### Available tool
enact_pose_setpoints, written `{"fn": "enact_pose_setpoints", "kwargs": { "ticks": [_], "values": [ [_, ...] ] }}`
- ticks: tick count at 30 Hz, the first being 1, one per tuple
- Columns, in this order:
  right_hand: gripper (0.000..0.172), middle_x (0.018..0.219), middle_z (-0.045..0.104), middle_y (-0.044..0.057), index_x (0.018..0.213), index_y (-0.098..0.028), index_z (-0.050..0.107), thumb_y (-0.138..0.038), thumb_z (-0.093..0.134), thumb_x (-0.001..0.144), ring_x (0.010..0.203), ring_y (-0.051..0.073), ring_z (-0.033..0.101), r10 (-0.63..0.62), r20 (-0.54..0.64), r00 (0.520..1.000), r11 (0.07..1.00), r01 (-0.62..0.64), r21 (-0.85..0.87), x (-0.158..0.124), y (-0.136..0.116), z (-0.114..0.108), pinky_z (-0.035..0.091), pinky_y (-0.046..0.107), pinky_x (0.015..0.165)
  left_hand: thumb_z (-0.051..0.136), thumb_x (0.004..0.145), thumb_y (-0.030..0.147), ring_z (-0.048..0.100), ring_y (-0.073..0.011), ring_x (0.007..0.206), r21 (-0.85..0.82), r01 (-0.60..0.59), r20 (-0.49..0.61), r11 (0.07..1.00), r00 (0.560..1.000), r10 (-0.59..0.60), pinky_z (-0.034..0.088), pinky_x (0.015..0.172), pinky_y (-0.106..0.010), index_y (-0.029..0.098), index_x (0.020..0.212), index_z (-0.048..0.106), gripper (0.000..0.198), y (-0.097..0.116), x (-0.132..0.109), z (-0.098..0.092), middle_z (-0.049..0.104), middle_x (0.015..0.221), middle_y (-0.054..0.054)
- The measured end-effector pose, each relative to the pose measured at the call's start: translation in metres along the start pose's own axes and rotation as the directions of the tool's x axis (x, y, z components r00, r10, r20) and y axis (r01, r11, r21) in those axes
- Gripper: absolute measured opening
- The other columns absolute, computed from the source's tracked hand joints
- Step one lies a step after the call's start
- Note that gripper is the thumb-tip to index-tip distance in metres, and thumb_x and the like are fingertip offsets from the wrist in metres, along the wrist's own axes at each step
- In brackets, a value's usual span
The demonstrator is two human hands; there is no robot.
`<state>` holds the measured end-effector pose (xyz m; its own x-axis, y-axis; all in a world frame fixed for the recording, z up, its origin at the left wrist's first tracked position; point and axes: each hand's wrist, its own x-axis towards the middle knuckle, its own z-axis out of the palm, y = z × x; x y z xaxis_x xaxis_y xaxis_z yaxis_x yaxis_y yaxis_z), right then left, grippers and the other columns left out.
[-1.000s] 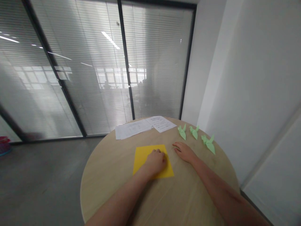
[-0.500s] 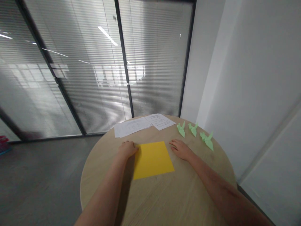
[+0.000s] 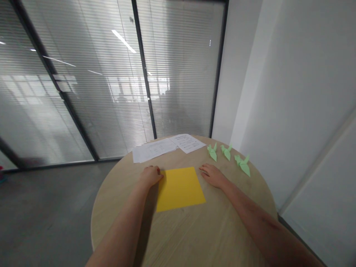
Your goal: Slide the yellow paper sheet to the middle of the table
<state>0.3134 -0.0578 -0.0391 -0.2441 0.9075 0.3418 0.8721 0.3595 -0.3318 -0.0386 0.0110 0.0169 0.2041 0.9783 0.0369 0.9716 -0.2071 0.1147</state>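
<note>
A square yellow sheet of paper (image 3: 180,188) lies flat on the round wooden table (image 3: 183,237). My left hand (image 3: 151,175) rests on the table at the sheet's far left corner, fingers curled loosely, holding nothing. My right hand (image 3: 211,175) lies flat and open on the table just right of the sheet's far right corner. Three folded green paper figures (image 3: 227,155) stand in a row beyond my right hand.
White printed sheets (image 3: 167,146) lie at the table's far edge. Glass partitions with blinds and dark frames (image 3: 140,70) stand behind the table. A white wall (image 3: 300,92) runs close along the right. Grey floor (image 3: 44,211) lies to the left.
My left hand has slid off the middle of the yellow sheet to its far left corner. My right hand has stayed in place beside the sheet.
</note>
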Motion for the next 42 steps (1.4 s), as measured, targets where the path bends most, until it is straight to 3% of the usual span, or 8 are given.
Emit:
{"fn": "enact_pose_setpoints", "kwargs": {
  "ticks": [7, 24, 42],
  "values": [
    [0.037, 0.135, 0.068, 0.014, 0.131, -0.018, 0.070, -0.028, 0.052, 0.101, 0.127, 0.027, 0.060, -0.002, 0.004, 1.000, 1.000, 0.002, -0.002, -0.0007, -0.0031, -0.0033, 0.042, 0.040, 0.114, 0.067, 0.099, 0.039, 0.065, -0.0262, 0.114, 0.065, -0.024, 0.064, 0.998, 0.998, 0.020, 0.055, 0.099, -0.049, 0.016, 0.121, 0.067, 0.032, 0.0032, 0.0006, -0.0016, 0.067, 0.126, -0.010],
    [0.035, 0.135, 0.068, 0.012, 0.128, -0.021, 0.072, -0.029, 0.052, 0.101, 0.128, 0.026, 0.060, 0.000, -0.004, 1.000, 1.000, 0.000, -0.024, 0.0000, -0.0005, 0.0002, 0.042, 0.039, 0.114, 0.066, 0.100, 0.040, 0.066, -0.0260, 0.114, 0.075, -0.048, 0.081, 0.996, 0.996, 0.042, 0.056, 0.099, -0.049, 0.016, 0.122, 0.067, 0.032, 0.0027, 0.0004, -0.0032, 0.067, 0.127, -0.010],
    [0.039, 0.139, 0.065, 0.016, 0.132, -0.016, 0.070, -0.029, 0.049, 0.102, 0.129, 0.027, 0.060, 0.017, 0.016, 1.000, 0.999, -0.016, -0.036, -0.0004, -0.0035, -0.0007, 0.042, 0.043, 0.115, 0.066, 0.100, 0.038, 0.066, -0.0257, 0.113, 0.087, -0.071, 0.095, 0.994, 0.993, 0.062, 0.056, 0.098, -0.049, 0.016, 0.122, 0.067, 0.031, 0.0001, 0.0008, -0.0014, 0.067, 0.126, -0.010]
  ]
}}
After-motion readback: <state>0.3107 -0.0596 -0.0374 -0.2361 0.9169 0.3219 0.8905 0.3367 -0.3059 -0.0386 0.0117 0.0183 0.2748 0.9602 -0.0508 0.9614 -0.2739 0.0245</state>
